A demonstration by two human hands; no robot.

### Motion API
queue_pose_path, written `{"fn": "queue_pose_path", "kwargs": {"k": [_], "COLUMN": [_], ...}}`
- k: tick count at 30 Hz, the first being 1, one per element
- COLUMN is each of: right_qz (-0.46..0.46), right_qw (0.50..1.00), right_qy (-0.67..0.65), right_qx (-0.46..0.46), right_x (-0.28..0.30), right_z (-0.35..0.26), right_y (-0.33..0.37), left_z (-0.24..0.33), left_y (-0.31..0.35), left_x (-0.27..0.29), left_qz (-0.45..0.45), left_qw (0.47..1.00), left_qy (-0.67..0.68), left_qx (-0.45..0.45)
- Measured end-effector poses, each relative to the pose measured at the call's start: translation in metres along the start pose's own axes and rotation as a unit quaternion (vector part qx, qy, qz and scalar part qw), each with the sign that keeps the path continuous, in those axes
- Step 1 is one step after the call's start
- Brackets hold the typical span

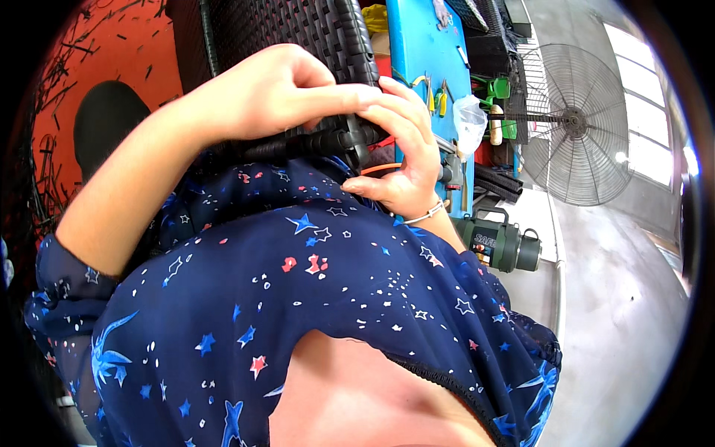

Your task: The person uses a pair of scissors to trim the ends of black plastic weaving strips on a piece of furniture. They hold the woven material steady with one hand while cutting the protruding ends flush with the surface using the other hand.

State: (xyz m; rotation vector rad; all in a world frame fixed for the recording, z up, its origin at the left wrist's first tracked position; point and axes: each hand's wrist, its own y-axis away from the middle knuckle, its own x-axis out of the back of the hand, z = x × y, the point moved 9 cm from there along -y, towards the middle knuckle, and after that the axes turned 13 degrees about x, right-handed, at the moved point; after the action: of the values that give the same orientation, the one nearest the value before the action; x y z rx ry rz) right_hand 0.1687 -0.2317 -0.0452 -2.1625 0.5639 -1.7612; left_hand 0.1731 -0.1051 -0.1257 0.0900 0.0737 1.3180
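A black woven wicker furniture piece (287,33) leans close to my lap, its corner pointing down between my hands. My left hand (279,97) lies over its near edge with curled fingers, the index finger reaching across to my right hand. Whatever is pinched under those fingers is hidden. Wearing a thin bracelet, my right hand (410,149) wraps round the corner, fingers above and thumb below. A black-wrapped frame end (350,141) shows between the two hands.
Black strip scraps (52,160) litter the red floor (134,37) at left, near a dark rounded shape (112,123). To the right, a blue table (421,45) holds yellow-handled pliers (442,100) and a clear plastic bag (469,123). Beyond are a large fan (573,123) and a dark green flask (503,242).
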Motion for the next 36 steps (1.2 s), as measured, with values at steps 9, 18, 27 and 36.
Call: {"fn": "queue_pose_path", "kwargs": {"k": [9, 18, 27, 36], "right_qz": [0.055, 0.045, -0.078, -0.137], "right_qw": [0.993, 0.993, 0.992, 0.97], "right_qy": [-0.101, -0.087, -0.079, -0.085], "right_qx": [0.036, 0.072, 0.057, 0.181], "right_x": [-0.006, 0.026, 0.034, 0.041], "right_z": [-0.001, -0.047, -0.054, -0.077], "right_y": [0.003, 0.011, -0.013, -0.011], "left_z": [-0.001, -0.004, -0.007, 0.007], "left_y": [-0.003, 0.026, 0.044, 0.059], "left_x": [-0.027, -0.057, -0.066, -0.089], "left_qz": [-0.176, -0.138, -0.133, -0.163], "left_qw": [0.975, 0.961, 0.949, 0.945], "left_qy": [0.135, 0.241, 0.285, 0.285], "left_qx": [-0.015, -0.001, 0.011, -0.001]}}
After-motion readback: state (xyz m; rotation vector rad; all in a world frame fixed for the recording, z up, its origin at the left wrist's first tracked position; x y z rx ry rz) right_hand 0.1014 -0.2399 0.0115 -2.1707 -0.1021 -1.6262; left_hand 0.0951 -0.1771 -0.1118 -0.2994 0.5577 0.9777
